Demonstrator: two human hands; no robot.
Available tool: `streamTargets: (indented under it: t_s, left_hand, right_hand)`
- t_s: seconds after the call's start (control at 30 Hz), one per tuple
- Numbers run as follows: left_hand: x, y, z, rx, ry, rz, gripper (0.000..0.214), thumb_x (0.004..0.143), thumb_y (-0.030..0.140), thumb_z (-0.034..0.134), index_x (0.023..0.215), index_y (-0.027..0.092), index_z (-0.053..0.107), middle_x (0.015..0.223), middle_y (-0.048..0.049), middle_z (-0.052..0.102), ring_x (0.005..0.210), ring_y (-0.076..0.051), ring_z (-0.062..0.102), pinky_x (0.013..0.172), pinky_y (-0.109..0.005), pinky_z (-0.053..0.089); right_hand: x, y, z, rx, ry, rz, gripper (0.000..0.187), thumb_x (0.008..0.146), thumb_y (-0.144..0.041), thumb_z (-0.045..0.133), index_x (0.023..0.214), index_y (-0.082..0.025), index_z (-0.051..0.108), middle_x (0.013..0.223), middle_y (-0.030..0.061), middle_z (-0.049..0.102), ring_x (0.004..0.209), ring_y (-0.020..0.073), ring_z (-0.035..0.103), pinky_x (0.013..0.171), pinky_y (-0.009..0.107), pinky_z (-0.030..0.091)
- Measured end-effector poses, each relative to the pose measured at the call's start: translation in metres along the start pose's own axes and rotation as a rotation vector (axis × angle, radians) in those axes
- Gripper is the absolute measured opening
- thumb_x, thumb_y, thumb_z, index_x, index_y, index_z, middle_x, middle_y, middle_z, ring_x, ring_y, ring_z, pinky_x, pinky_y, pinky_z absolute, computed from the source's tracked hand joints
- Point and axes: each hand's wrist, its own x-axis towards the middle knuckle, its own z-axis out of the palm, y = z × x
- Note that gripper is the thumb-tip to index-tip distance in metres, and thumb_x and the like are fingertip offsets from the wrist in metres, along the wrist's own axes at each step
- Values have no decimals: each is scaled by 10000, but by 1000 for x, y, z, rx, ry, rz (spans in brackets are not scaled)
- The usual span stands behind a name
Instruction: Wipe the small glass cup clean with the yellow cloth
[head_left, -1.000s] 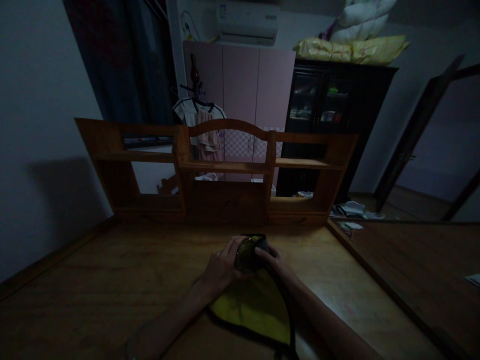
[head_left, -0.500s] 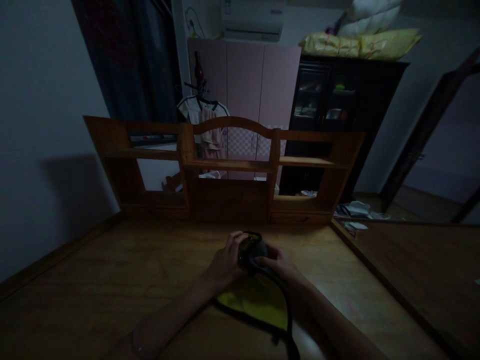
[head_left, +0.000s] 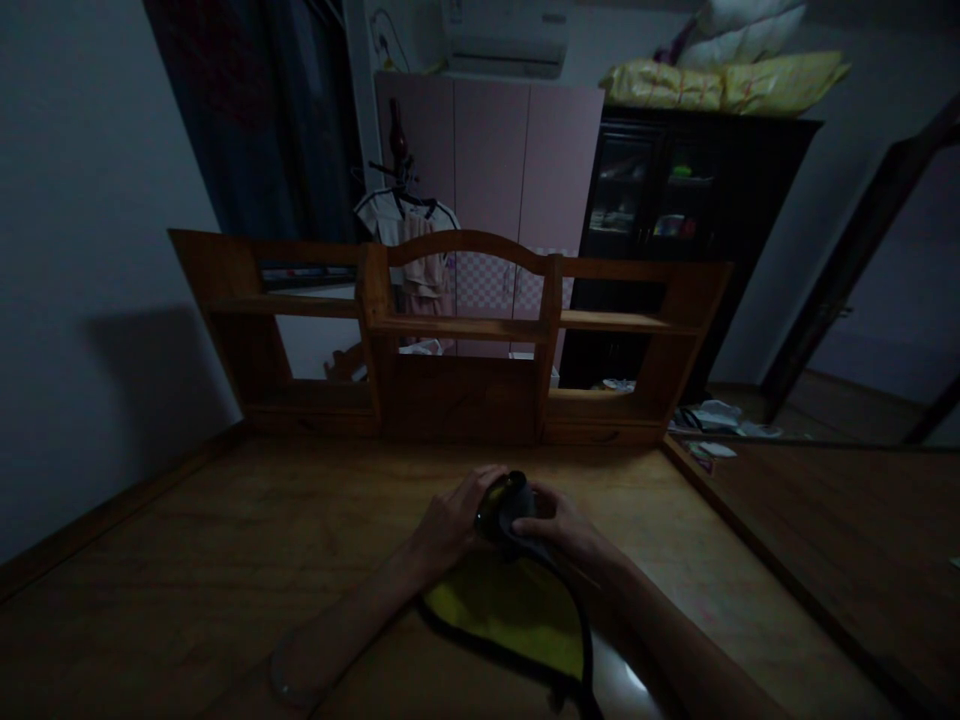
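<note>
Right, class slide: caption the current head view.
Left hand and right hand hold a dark rounded object by a curved, black-edged yellow cloth.

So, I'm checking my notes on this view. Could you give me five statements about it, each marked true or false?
1. The left hand and right hand both hold the dark item. True.
2. The yellow piece has a white edging. False: its edging is black.
3. The air conditioner is above the pink wardrobe. True.
4. The yellow bags lie on the pink wardrobe. False: they lie on the dark cabinet.
5. The yellow piece shows between the forearms. True.
</note>
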Motion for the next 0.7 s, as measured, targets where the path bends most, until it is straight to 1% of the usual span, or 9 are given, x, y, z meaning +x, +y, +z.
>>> streamTargets:
  t_s: [0.07, 0.13, 0.23, 0.33, 0.47, 0.57, 0.7]
  left_hand:
    - [0, 0, 0, 18, -12, 14, 820, 787, 361, 729, 1436, 271, 236, 1415, -99, 445, 1286, -240, 478, 1030, -387, 462]
    - [-1, 1, 2, 85, -35, 43, 802, 809, 316, 706, 1445, 267, 220, 1424, -103, 432, 1263, -244, 501, 1012, -383, 478]
    - [-3, 3, 7, 262, -89, 129, 689, 868, 196, 597, 1450, 264, 235, 1442, -113, 410, 1207, -251, 548, 961, -387, 511]
    - [-4, 4, 11, 388, -122, 207, 613, 896, 129, 507, 1446, 253, 264, 1447, -123, 406, 1174, -253, 568, 914, -381, 536]
    - [-4, 6, 12, 405, -130, 197, 630, 877, 130, 518, 1444, 253, 272, 1449, -116, 403, 1148, -250, 579, 878, -379, 552]
    - [-3, 7, 10, 383, -142, 186, 642, 867, 149, 533, 1443, 262, 273, 1450, -108, 403, 1142, -247, 581, 888, -382, 546]
    - [-2, 9, 9, 349, -158, 179, 689, 847, 197, 583, 1450, 249, 256, 1463, -118, 387, 1167, -260, 565, 919, -395, 528]
  right_hand:
    - [0, 1, 1, -29, 25, 2, 518, 620, -250, 819, 1098, -186, 630, 1072, 70, 697, 985, 252, 642, 890, 394, 492]
    - [1, 4, 2, -78, 56, -21, 485, 633, -195, 779, 1093, -191, 623, 1063, 57, 690, 978, 243, 637, 880, 380, 496]
    - [4, 14, 3, -139, 90, -119, 483, 616, -106, 695, 1086, -196, 621, 1054, 33, 681, 964, 225, 625, 873, 349, 492]
    - [5, 22, 3, -173, 84, -173, 491, 631, -85, 643, 1108, -196, 602, 1058, 25, 673, 960, 214, 616, 859, 327, 494]
    - [1, 21, 3, -290, 68, -215, 440, 695, -101, 620, 1121, -201, 579, 1026, 14, 665, 917, 198, 617, 796, 298, 508]
    - [-1, 18, 3, -433, 65, -274, 416, 744, -123, 608, 1150, -207, 574, 1065, 22, 665, 932, 201, 620, 812, 308, 509]
    - [-3, 19, -1, -624, 107, -323, 419, 802, -157, 593, 1216, -213, 558, 1091, 42, 676, 944, 213, 629, 839, 337, 505]
